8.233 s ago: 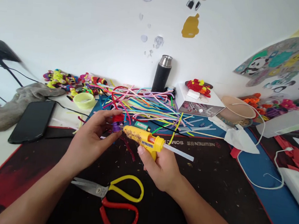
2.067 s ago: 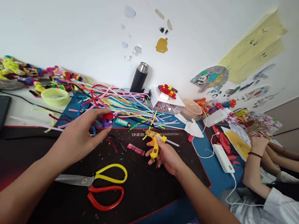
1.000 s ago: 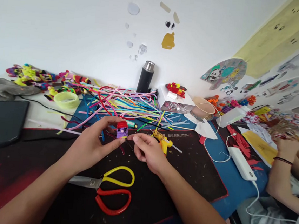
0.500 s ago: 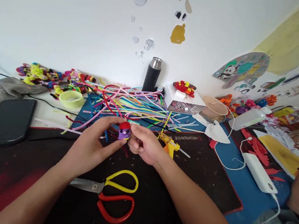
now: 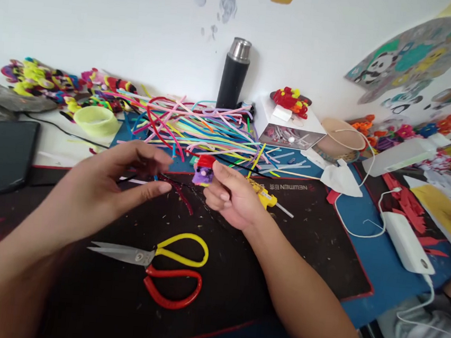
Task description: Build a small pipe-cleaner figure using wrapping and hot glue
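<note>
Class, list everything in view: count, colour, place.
Mat: 1, black, front
Scissors: 1, yellow and red handles, on mat
Glue gun: 1, yellow, on mat
Small figure: 1, red and purple, held
Pipe cleaners: many, mixed colours, behind mat
Flask: 1, black and silver, back
Box: 1, white, right of flask
Roll: 1, pale green, back left
Phone: 1, black, left
Cloth: 1, grey, left edge
Tissue: 1, white, right
Bottle: 1, whitish, back right
Corded device: 1, white, right
Craft figures: several, multicoloured, back left
Stickers: several, mixed colours, top
Another person: 1, grey clothes, right edge
Left hand: 1, left of small figure
Right hand: 1, holding small figure
</note>
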Demonstrator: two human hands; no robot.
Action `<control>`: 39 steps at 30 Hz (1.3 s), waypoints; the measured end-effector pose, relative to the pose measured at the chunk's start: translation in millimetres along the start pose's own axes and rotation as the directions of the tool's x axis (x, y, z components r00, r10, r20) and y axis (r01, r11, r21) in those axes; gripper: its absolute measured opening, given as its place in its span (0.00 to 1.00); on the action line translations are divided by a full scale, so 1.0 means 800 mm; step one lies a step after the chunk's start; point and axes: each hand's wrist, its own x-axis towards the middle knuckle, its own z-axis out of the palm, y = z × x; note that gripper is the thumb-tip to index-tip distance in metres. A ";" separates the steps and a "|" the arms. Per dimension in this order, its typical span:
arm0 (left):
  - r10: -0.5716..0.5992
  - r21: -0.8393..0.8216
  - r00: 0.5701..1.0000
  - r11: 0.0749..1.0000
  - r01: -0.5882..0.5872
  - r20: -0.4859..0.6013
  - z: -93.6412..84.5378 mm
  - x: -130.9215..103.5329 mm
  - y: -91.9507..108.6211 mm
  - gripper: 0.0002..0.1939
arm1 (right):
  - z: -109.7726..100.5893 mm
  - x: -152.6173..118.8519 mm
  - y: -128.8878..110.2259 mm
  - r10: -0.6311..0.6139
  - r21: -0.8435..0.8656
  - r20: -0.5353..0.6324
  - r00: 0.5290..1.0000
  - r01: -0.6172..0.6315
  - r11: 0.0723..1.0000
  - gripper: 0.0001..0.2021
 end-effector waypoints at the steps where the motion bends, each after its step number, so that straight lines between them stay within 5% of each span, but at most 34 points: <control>1: 0.005 0.007 0.999 1.000 -0.005 0.032 -0.003 0.002 0.002 0.21 | -0.002 0.000 -0.002 -0.005 0.005 -0.012 1.000 0.005 1.000 0.30; 6: 0.154 0.096 0.920 0.975 -0.201 0.359 0.021 0.006 -0.001 0.11 | -0.007 0.002 0.000 -0.024 0.051 -0.008 1.000 0.024 0.998 0.29; 10: 0.158 0.162 0.877 0.953 -0.256 0.454 0.045 0.000 -0.019 0.11 | -0.003 0.003 0.002 0.001 0.034 -0.019 1.000 0.000 0.999 0.30; 19: 0.183 0.192 0.803 0.919 -0.345 0.567 0.053 -0.001 -0.020 0.10 | -0.002 0.002 0.001 -0.026 0.066 0.038 0.999 0.023 0.998 0.30; 34: 0.127 0.181 0.838 0.949 -0.258 0.530 0.055 -0.003 -0.024 0.10 | 0.003 0.000 0.001 0.009 0.060 0.031 0.999 -0.011 0.998 0.24; 37: 0.048 0.109 0.903 0.989 -0.104 0.427 0.042 0.001 -0.019 0.10 | 0.003 0.000 0.001 -0.012 0.059 0.042 0.999 0.009 0.998 0.24; 39: -0.099 0.007 0.946 0.995 0.102 0.309 0.031 0.005 -0.011 0.13 | 0.004 0.000 0.002 -0.023 0.054 0.032 0.999 0.021 0.998 0.25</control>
